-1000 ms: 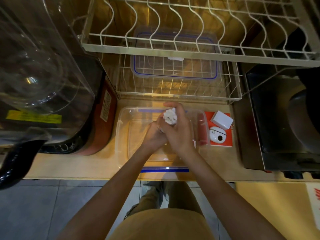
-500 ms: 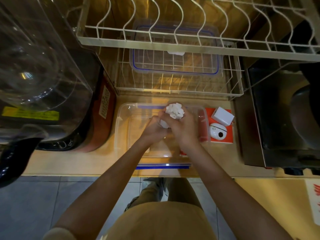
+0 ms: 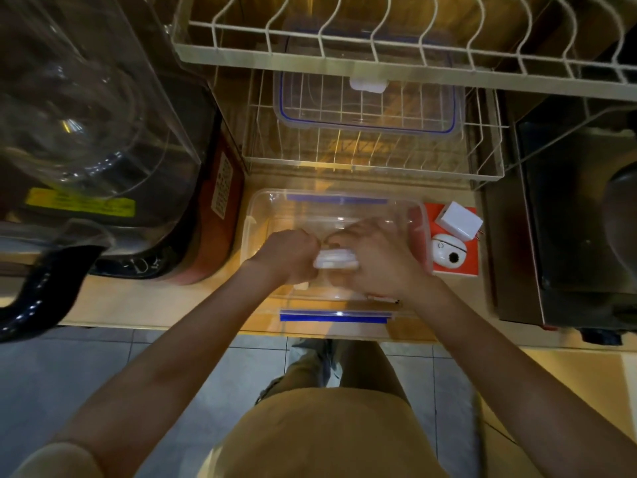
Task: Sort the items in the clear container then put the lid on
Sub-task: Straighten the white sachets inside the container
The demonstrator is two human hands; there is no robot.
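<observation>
Near edge of the counter (image 3: 144, 305): the clear container (image 3: 255, 215) sits with its front blue clip (image 3: 334, 317) hanging just over the lip. Both hands are down inside it.

Left hand (image 3: 287, 251) — fingers curled into a fist; it seems to pinch one end of the white bundle (image 3: 336, 261), though the contact itself is hidden. Right hand (image 3: 375, 260) — fingers bent over the bundle's other side, holding it; fingertips blurred. The bundle looks like a coiled white cable or wrap, held low between the two hands, over the container floor. Whether it touches the floor, cannot tell.

Just right of the container, touching or nearly so: an orange box (image 3: 455, 267) with a round white gadget (image 3: 448, 251) and a white charger (image 3: 460, 220) resting on top. Not yet sorted in.

Further back, on the lower wire rack (image 3: 489, 160): the lid (image 3: 367, 105), blue-rimmed, lying flat under the upper rack (image 3: 344, 60). Lid still to come.

Risks, as judged from here:
- Bundle may spring loose on release if it is only coiled, not tied — it would sprawl and crowd the remaining items.
- Reaching for the charger could knock the gadget off the box; both sit loose.
- Container is close to the counter edge; a push on the front wall could slide it off.
- Pulling the lid out may snag it on the rack wires overhead.
</observation>
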